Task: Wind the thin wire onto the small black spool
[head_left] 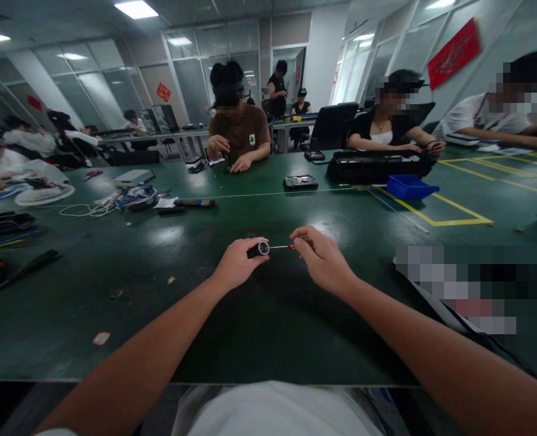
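My left hand [240, 261] is closed around a short black cylinder [263, 248] with a silver ring at its end, which looks like a flashlight. A thin metal shaft with a red end, like a small screwdriver [281, 246], reaches level from the cylinder toward my right hand [319, 255]. The thumb and fingers of my right hand pinch its red end. The shaft's other tip meets the cylinder's side or face; I cannot tell whether it is inside. Both hands are just above the green table [268, 315].
A plastic bag [450, 297] lies on the right. A screwdriver [36, 263] and black parts are on the left; a cable bundle [134, 198] lies farther back. A hard drive [300, 181], black housing [363, 166] and blue tray [409, 186] lie ahead. People sit opposite.
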The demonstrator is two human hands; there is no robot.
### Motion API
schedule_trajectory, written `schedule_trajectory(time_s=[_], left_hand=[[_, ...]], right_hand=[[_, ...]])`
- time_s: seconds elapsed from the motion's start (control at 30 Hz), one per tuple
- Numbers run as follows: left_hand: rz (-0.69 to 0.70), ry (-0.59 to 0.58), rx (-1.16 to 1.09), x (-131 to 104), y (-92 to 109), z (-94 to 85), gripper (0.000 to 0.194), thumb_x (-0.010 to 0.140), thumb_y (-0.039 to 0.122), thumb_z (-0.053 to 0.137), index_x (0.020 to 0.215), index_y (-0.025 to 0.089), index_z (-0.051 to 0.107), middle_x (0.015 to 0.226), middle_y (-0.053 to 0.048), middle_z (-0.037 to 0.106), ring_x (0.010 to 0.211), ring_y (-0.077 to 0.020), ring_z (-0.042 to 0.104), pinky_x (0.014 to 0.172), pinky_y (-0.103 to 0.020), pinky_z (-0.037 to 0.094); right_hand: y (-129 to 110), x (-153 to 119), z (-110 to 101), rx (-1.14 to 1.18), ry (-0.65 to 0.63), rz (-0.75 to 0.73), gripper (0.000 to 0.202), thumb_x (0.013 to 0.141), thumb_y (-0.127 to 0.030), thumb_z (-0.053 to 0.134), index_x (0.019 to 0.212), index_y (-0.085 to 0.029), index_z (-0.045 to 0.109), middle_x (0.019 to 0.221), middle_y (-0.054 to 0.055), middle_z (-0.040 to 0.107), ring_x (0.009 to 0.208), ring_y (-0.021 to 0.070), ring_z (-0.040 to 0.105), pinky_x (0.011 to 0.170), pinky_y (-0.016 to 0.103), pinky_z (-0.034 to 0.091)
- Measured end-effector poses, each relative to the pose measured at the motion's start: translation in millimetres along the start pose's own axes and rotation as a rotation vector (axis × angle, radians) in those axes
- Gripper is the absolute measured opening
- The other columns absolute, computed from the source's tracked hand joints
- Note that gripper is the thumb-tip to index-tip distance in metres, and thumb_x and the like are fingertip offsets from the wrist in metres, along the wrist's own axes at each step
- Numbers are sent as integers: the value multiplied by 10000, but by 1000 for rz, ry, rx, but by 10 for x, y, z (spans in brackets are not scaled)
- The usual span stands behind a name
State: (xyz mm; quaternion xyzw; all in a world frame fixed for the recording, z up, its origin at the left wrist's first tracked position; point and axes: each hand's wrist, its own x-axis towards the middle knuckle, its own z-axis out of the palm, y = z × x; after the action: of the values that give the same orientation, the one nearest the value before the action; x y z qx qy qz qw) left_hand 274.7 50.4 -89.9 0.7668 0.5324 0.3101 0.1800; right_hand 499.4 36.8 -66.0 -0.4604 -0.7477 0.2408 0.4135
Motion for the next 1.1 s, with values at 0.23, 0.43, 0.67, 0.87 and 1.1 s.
schedule_trajectory(time_s=[0.23, 0.43, 0.67, 0.87, 1.1], left_hand=[[-1, 8, 7, 0, 20, -15, 380, 833, 264, 748, 1207, 298, 691, 1104, -16, 714, 1011, -240, 625, 922, -388, 451], [112, 7, 20, -6, 70, -35, 352, 854, 241, 728, 1201, 285, 681, 1161, -17, 706, 1080, -237, 595, 995, -420, 406], [90, 27, 49, 3, 64, -37, 359, 847, 265, 738, 1201, 288, 679, 1115, -11, 713, 1018, -231, 599, 947, -412, 419], [78, 14, 68, 1, 73, -35, 366, 842, 296, 745, 1202, 287, 680, 1109, -16, 717, 995, -236, 601, 943, -420, 418], [71, 14, 77, 5, 42, -33, 367, 842, 295, 744, 1204, 287, 684, 1097, -24, 718, 1004, -240, 598, 962, -427, 410]], right_hand=[[-15, 19, 24, 216, 59, 13, 175, 907, -340, 583, 1027, -215, 608, 902, 48, 686, 803, 193, 640, 736, 354, 505], [162, 145, 102, 789, 111, 358, 221, 860, -432, 629, 863, -214, 593, 767, 19, 625, 694, 168, 619, 766, 397, 557], [182, 131, 124, 794, 176, 315, 215, 839, -419, 670, 861, -215, 607, 802, 8, 625, 722, 149, 612, 752, 350, 552], [135, 103, 112, 552, 158, 164, 215, 886, -434, 602, 906, -221, 588, 808, 15, 645, 726, 171, 636, 729, 369, 532], [107, 53, 89, 331, 109, 61, 176, 949, -384, 529, 983, -220, 583, 831, 31, 681, 767, 189, 671, 739, 377, 532]])
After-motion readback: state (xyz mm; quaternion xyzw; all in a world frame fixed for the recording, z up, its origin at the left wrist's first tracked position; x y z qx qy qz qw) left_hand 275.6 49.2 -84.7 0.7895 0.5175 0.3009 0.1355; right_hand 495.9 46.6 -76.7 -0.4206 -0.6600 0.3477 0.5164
